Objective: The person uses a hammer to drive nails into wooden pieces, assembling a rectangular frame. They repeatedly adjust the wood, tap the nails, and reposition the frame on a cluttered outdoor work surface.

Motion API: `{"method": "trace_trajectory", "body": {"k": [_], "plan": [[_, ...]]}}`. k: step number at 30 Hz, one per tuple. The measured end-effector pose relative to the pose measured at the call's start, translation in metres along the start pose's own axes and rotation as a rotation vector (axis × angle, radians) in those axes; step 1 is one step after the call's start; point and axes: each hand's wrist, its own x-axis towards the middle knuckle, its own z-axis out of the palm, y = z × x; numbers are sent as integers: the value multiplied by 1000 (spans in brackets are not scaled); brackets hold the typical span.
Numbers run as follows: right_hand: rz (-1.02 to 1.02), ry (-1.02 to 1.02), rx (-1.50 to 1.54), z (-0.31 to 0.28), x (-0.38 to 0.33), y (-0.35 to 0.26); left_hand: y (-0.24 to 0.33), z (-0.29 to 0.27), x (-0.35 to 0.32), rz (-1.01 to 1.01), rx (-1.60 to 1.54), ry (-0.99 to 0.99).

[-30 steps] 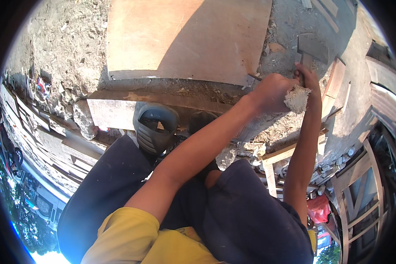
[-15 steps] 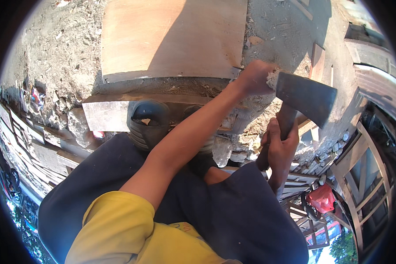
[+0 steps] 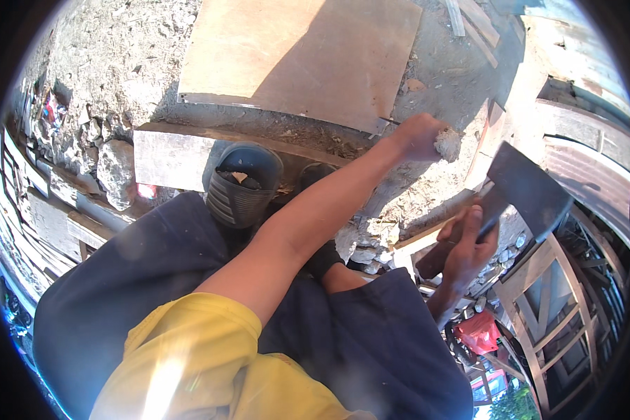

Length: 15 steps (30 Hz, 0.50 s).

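My left hand [image 3: 423, 138] is closed around a thin-shafted tool with a pale, frayed handle end [image 3: 447, 144]. Its dark shaft [image 3: 390, 121] sticks out on the other side of the fist, by the near right corner of a plywood sheet [image 3: 294, 63]; whether it touches the sheet, I cannot tell. Lower right, my right hand [image 3: 467, 246] grips the handle of a hatchet [image 3: 530, 190]. The broad dark head is held up to the right of the frayed end, apart from it, with its blunt side facing that end.
My shoe [image 3: 241, 185] rests by a wooden beam [image 3: 171, 157] along the sheet's near side. Stones [image 3: 117, 171] and rubble lie left. Scrap wood strips [image 3: 472, 24] lie far right. At the right are a wooden frame [image 3: 549, 325] and a red plastic bag [image 3: 477, 332].
The hatchet has swung away from the frayed handle end, to the right and nearer me. My left hand keeps its hold at the sheet's corner. The whole view has tilted slightly.
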Motion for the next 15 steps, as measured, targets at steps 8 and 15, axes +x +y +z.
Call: {"method": "trace_trajectory", "body": {"k": [8, 15], "plan": [[-486, 472, 199, -33, 15, -90, -9, 4, 2, 8, -29, 0], [235, 49, 22, 13, 19, 40, -14, 7, -1, -1, -48, 131]]}}
